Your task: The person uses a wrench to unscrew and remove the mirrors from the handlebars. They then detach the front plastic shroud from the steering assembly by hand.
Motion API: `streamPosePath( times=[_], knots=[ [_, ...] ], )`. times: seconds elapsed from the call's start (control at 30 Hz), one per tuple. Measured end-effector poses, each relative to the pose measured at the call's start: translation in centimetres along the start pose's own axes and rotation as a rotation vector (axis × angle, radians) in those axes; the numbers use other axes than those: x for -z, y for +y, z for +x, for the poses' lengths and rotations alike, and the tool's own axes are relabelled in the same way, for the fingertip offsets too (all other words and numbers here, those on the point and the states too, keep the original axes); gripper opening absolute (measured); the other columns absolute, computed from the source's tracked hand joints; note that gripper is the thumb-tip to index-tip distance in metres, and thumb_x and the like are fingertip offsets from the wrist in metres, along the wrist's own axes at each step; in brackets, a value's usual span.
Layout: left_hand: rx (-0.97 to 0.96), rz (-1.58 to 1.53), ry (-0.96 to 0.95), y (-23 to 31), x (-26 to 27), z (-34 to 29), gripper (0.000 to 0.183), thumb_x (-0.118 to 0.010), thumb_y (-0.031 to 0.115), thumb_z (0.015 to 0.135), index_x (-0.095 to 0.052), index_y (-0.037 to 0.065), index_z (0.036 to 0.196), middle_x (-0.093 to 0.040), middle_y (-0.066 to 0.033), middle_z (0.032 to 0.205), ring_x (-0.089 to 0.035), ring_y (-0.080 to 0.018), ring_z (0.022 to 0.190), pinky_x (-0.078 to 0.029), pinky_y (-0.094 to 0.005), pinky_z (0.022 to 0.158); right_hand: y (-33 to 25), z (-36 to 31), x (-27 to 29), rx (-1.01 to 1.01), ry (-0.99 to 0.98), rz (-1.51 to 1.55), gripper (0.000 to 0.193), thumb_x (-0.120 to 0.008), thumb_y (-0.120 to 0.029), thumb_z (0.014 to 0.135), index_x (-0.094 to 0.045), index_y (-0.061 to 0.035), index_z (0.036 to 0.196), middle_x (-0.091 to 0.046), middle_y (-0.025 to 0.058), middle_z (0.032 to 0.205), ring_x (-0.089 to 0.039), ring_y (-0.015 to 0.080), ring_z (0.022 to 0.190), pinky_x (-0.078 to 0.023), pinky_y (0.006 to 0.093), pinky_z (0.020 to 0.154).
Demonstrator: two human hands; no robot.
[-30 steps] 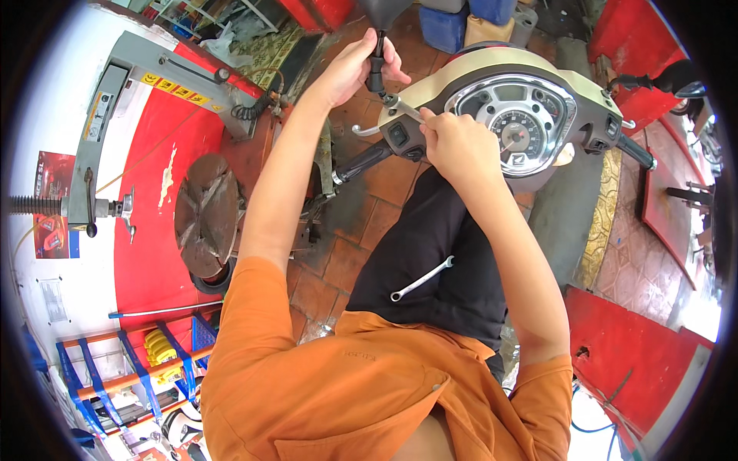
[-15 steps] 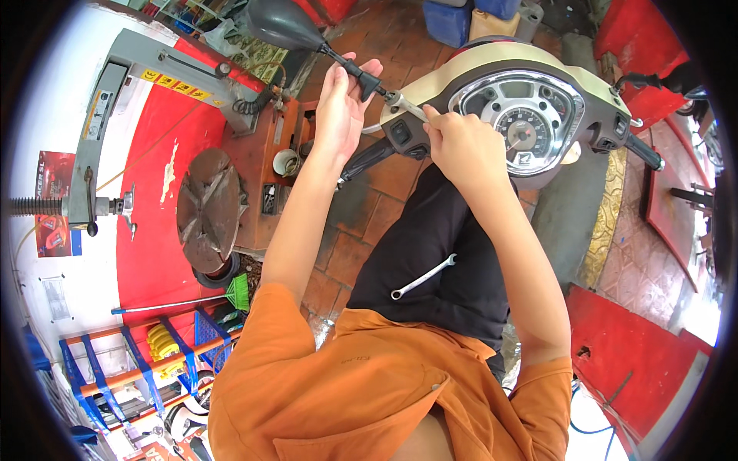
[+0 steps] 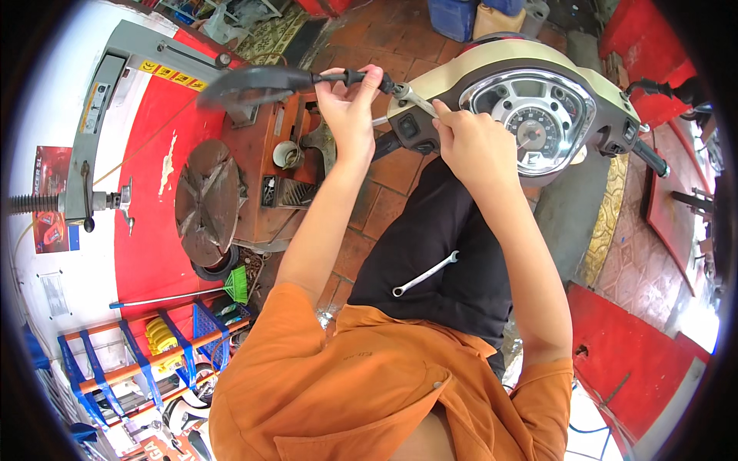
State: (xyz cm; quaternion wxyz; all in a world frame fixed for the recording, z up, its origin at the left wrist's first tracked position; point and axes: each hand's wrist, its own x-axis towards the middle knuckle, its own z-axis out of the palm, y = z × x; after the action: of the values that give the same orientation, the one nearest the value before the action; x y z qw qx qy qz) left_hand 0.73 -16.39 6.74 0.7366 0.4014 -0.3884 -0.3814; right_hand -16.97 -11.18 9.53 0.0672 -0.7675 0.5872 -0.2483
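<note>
My left hand (image 3: pixel 350 115) grips the stem of a black rear-view mirror (image 3: pixel 257 83) with its fingertips. The mirror's head points left and is slightly smeared by motion. Its stem runs right to a fitting at the left side of the scooter's handlebar (image 3: pixel 607 107). In my right hand (image 3: pixel 477 146) is a silver wrench (image 3: pixel 419 101), closed in the fingers, with its far end at the base of the stem. A second combination wrench (image 3: pixel 427 275) lies across my dark trousers. Right of the hands sits the round speedometer (image 3: pixel 530 134) in its chrome surround.
A grey metal press arm (image 3: pixel 100 115) stands on the left, near a round rusty plate (image 3: pixel 207 203). Beyond my left forearm is a bench with a white cup (image 3: pixel 287 155). Blue jugs (image 3: pixel 453 19) stand at the back, a green broom (image 3: pixel 237 284) at lower left.
The mirror has swung round to the left and nearer to me, its stem now almost level. My left hand has turned with it, fingers closer round the stem. The right hand stays at the wrench.
</note>
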Motion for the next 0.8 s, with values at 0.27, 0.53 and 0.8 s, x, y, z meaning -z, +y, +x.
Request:
streamPosePath(
  times=[0.27, 0.53, 0.8],
  knots=[
    [-0.427, 0.496, -0.096, -0.3, -1.1, 0.6, 0.022, -0.083, 0.01, 0.083, -0.069, 0.002, 0.099, -0.059, -0.0021, 0.085, -0.059, -0.0098, 0.076, -0.047, -0.0246, 0.069, -0.1, 0.1, 0.1, -0.003, 0.004, -0.023, 0.024, -0.06, -0.026, 0.095, -0.074, -0.0184, 0.112, -0.07, 0.0136, 0.072, -0.07, 0.0335, 0.065, -0.057, 0.0437, 0.059],
    [-0.756, 0.708, -0.288, 0.0, -1.9, 4.4, 0.022, -0.085, 0.02, 0.08, -0.074, 0.006, 0.093, -0.068, -0.0051, 0.085, -0.062, -0.0164, 0.076, -0.048, -0.0283, 0.069, -0.5, 0.5, 0.2, -0.057, -0.011, -0.013, 0.024, -0.062, -0.03, 0.094, -0.077, -0.0219, 0.111, -0.069, 0.0174, 0.072, -0.068, 0.0377, 0.067, -0.056, 0.0477, 0.064],
    [-0.316, 0.675, -1.165, 4.1, 2.5, 7.7, 0.056, -0.059, 0.022, 0.1, -0.04, 0.006, 0.15, -0.066, -0.0131, 0.129, -0.063, -0.0207, 0.112, -0.049, -0.0366, 0.095, -0.3, 0.2, 0.0, 0.014, -0.002, -0.046, 0.024, -0.06, -0.027, 0.095, -0.073, -0.0185, 0.113, -0.07, 0.0132, 0.072, -0.07, 0.0343, 0.066, -0.057, 0.0451, 0.06]
  ],
)
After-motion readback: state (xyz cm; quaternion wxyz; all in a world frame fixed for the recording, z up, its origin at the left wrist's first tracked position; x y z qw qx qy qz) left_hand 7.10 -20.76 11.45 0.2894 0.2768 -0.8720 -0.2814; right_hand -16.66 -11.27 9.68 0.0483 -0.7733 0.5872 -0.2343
